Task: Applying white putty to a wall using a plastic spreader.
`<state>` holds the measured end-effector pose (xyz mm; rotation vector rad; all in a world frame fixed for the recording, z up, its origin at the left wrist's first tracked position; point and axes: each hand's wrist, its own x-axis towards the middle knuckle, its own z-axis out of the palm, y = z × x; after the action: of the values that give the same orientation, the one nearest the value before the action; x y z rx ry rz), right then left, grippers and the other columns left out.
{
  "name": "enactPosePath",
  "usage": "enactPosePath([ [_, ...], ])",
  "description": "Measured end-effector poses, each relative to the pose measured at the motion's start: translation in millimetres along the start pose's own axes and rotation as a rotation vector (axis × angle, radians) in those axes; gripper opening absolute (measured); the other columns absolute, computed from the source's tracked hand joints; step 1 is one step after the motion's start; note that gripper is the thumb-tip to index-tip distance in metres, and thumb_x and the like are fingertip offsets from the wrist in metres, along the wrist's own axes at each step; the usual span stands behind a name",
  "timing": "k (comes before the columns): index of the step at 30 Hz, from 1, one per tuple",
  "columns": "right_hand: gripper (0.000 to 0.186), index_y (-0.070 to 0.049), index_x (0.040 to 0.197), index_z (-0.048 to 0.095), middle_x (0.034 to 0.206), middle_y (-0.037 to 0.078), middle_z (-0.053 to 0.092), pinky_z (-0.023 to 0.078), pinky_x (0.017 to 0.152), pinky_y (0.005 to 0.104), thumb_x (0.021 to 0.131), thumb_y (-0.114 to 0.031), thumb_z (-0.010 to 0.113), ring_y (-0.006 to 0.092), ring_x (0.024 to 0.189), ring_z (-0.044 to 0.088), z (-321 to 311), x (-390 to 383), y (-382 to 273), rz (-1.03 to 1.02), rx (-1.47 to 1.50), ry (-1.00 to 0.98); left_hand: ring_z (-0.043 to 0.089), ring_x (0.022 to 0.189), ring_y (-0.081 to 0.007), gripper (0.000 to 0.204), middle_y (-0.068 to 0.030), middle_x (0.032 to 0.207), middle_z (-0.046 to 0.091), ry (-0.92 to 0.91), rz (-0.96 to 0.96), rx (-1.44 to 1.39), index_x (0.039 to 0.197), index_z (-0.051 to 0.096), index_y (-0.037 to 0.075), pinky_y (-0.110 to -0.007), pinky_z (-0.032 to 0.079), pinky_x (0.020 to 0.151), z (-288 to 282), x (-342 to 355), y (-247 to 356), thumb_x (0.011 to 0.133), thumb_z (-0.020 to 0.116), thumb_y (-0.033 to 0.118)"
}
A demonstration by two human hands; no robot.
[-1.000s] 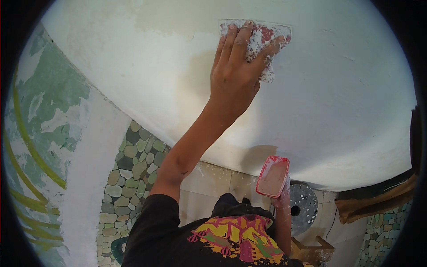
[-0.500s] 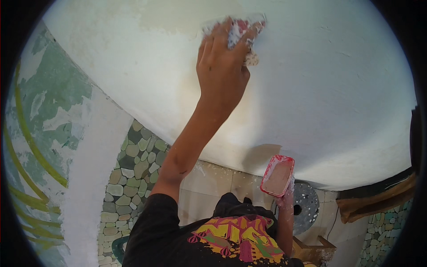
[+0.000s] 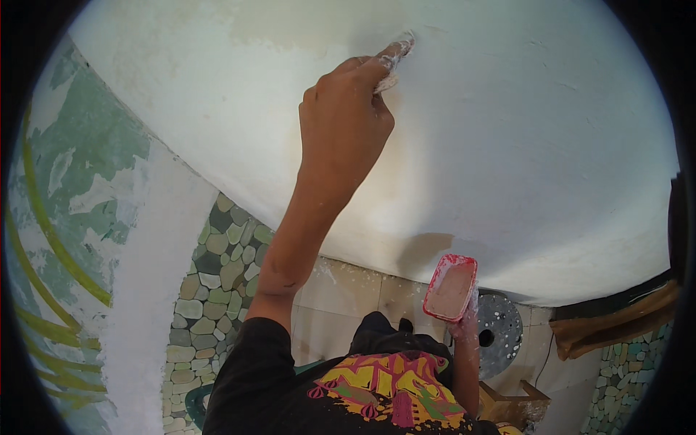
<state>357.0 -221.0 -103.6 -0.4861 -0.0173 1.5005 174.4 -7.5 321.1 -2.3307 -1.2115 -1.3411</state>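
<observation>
My left hand (image 3: 346, 119) is raised against the white wall (image 3: 522, 145), back of the hand showing and fingers closed. It grips a white-smeared putty scraper (image 3: 387, 83), seen nearly edge-on and mostly hidden behind the fingers. The index finger reaches up and right, coated in white paste. Lower down, my right hand (image 3: 466, 328), speckled with white, holds a red rectangular tub (image 3: 451, 288) from beneath. Pale paste lies inside the tub, and its rim is smeared.
A round grey perforated stool top (image 3: 500, 335) and a small wooden stool (image 3: 515, 402) stand beside my right arm. Pebble-patterned tiling (image 3: 210, 290) runs along the left. Brown cloth-like material (image 3: 616, 319) hangs at the right. White spots dot the tiled floor (image 3: 337, 290).
My left hand has shifted slightly left and down, and its wrist has turned. The scraper, formerly broadside with fingers spread over it, now shows edge-on. The tub has barely moved.
</observation>
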Motion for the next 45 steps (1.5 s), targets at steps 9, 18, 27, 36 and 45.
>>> enactPosePath([
  [9,0.055,-0.01,0.147,0.042,0.143,0.015,0.053,0.048,0.104,0.0543,0.105,-0.044,0.043,0.035,0.127,0.056,3.5,12.0,7.5,-0.004,0.027,-0.046,0.067,0.086,-0.0334,0.043,-0.0129,0.098,0.071,0.127,0.147,0.122,0.115,0.071,0.012,-0.042,0.055,0.077,9.6,1.6,-1.4,0.079,0.058,-0.006],
  [18,0.052,-0.009,0.145,0.046,0.141,0.015,0.055,0.051,0.101,0.0523,0.105,-0.042,0.042,0.0345,0.123,0.058,17.6,10.5,6.8,0.002,0.036,-0.015,0.065,0.096,-0.0306,0.05,-0.0124,0.107,0.068,0.238,0.139,0.079,0.119,0.07,0.016,-0.041,0.055,0.077,1.0,5.0,4.4,0.076,0.06,-0.008],
  [27,0.056,-0.007,0.143,0.047,0.136,0.014,0.058,0.053,0.098,0.0506,0.104,-0.047,0.045,0.0333,0.118,0.061,5.7,18.6,7.4,-0.036,0.033,-0.047,0.067,0.092,-0.0346,0.057,-0.013,0.113,0.068,-0.136,0.089,-0.264,0.122,0.066,0.012,-0.041,0.056,0.078,-0.4,-10.4,15.7,0.074,0.052,-0.013],
  [36,0.054,-0.009,0.142,0.046,0.135,0.014,0.058,0.055,0.096,0.0523,0.103,-0.046,0.045,0.0335,0.119,0.061,6.4,21.5,7.2,-0.016,0.118,-0.03,0.065,0.098,-0.0405,0.05,-0.0212,0.112,0.065,0.082,-0.025,0.025,0.133,0.058,0.008,-0.044,0.055,0.082,-35.6,40.7,9.5,0.087,0.051,-0.009],
  [45,0.057,-0.008,0.143,0.046,0.136,0.014,0.057,0.054,0.098,0.05,0.103,-0.049,0.045,0.0327,0.118,0.061,-3.2,33.7,2.5,-0.01,0.016,-0.06,0.064,0.086,-0.0368,0.061,-0.0187,0.098,0.062,-0.101,0.159,-0.173,0.137,0.057,0.012,-0.044,0.054,0.076,9.6,6.6,36.9,0.08,0.051,-0.01],
])
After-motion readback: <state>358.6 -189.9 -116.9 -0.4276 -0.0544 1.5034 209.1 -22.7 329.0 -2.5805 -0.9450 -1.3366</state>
